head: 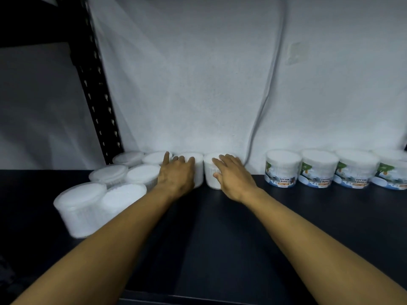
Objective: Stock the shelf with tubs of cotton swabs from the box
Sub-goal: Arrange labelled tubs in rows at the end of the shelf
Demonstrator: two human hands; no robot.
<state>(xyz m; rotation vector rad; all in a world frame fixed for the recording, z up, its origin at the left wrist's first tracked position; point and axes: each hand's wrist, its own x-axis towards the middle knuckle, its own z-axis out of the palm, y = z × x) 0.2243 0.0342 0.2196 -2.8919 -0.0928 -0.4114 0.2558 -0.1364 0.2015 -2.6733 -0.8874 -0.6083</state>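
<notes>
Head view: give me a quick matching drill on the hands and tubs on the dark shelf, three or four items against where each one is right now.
Column A
1. left hand
2. right hand
3. round clear tubs with blue printed COTTON BUDS labels
4. nearest round white unlabelled tub

Column B
a. in a row along the white wall, far right of the dark shelf
b. on the tub just left of the gap at the wall
c. front of the left cluster
d. on the tub just right of the gap at the wall

Pairs: 1-b, 2-d, 3-a, 4-c
</notes>
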